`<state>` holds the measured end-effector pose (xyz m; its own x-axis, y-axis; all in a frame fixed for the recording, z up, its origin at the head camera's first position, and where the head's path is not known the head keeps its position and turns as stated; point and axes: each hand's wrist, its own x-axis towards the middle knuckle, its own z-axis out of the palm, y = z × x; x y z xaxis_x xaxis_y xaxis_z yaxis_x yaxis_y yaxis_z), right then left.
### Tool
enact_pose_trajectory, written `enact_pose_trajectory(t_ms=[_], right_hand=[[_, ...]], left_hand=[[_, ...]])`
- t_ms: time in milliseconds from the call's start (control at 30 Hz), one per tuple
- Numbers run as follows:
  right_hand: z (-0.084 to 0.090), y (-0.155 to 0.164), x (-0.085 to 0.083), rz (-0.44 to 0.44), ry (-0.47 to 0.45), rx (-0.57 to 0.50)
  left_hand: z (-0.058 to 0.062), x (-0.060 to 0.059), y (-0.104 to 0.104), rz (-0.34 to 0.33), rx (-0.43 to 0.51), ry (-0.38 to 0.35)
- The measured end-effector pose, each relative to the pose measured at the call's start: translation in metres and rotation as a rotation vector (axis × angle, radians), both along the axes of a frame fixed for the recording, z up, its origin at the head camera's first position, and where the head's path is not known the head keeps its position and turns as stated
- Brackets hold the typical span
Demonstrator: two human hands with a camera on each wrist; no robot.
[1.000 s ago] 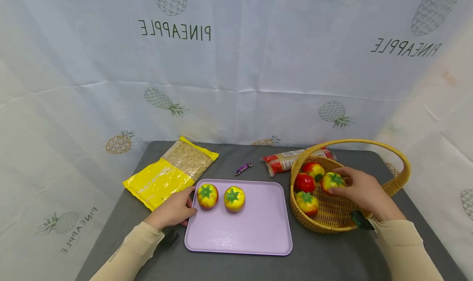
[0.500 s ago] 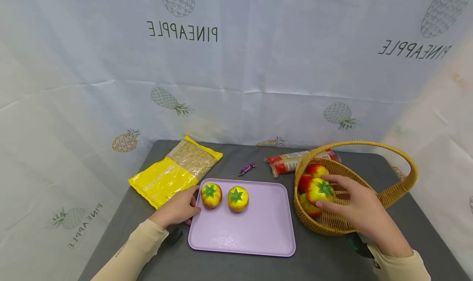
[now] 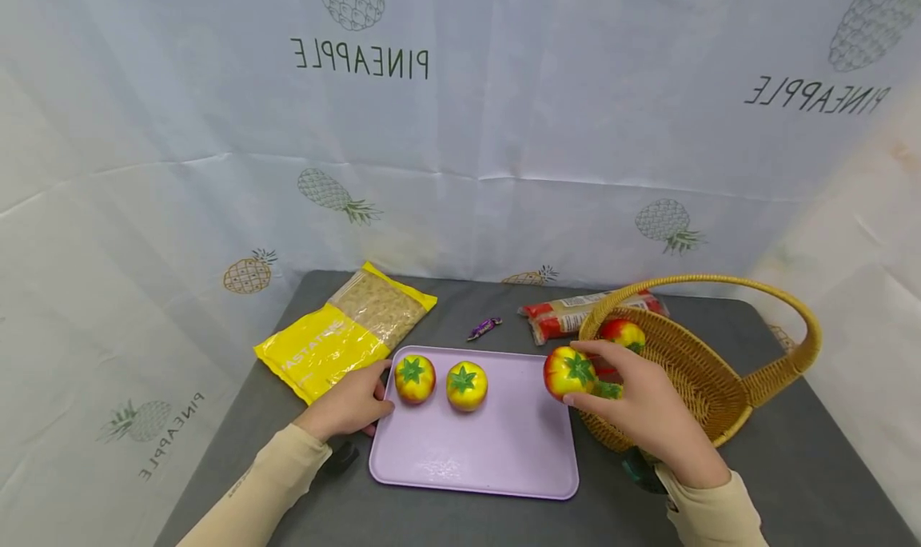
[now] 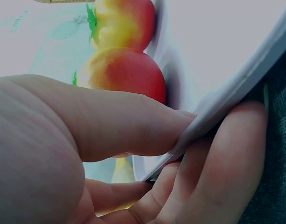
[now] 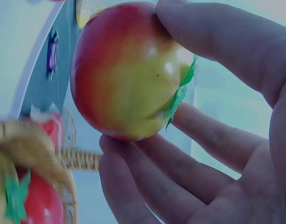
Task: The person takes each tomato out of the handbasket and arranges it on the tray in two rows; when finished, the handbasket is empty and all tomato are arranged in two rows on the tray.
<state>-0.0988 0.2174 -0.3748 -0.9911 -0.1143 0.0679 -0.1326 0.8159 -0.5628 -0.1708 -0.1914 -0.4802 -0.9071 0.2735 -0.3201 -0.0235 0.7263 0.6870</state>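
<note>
My right hand (image 3: 643, 407) holds a red-and-yellow tomato (image 3: 567, 371) with a green leafy top above the right edge of the lilac tray (image 3: 475, 461). In the right wrist view, thumb and fingertips pinch this tomato (image 5: 129, 70) from opposite sides. My left hand (image 3: 350, 401) grips the tray's left rim; the left wrist view has the thumb on top of the rim (image 4: 257, 74) and fingers beneath. Two similar tomatoes, a left one (image 3: 415, 379) and a right one (image 3: 467, 386), sit in the tray's far left part. More fruit (image 3: 623, 333) lies in the wicker basket (image 3: 701, 367), partly hidden by my right hand.
The basket's tall handle (image 3: 708, 280) arches over it at the right. A yellow pasta bag (image 3: 338, 339) lies beyond my left hand. Behind the tray are a purple-wrapped candy (image 3: 484, 328) and a red-and-clear packet (image 3: 561, 317), partly behind the basket. A pineapple-print curtain (image 3: 460, 131) hangs at the back.
My right hand has lifted the tomato out of the basket and carried it left to the tray's right edge. The left hand keeps its grip on the tray. The head view has shifted slightly.
</note>
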Motion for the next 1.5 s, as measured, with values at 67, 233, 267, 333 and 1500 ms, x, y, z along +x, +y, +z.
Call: enact_pose_trajectory(t_ms=[67,233,267,333,1500], right_hand=[[-0.004,-0.007,-0.004,0.010,-0.006,-0.023],[-0.016,-0.026,-0.014,0.018,-0.023,-0.023],[-0.020,-0.029,-0.017,0.018,-0.023,-0.012],[-0.026,-0.034,-0.020,0.015,-0.021,0.013],[-0.070,-0.061,-0.035,0.006,-0.082,0.128]], left_hand=[[0.000,-0.001,0.001,-0.004,0.000,0.002],[-0.001,-0.002,0.002,-0.011,0.006,0.002],[-0.001,-0.001,0.002,-0.005,0.010,-0.003],[-0.002,0.000,0.002,-0.001,0.013,0.000],[-0.001,0.000,0.002,0.017,-0.005,-0.007]])
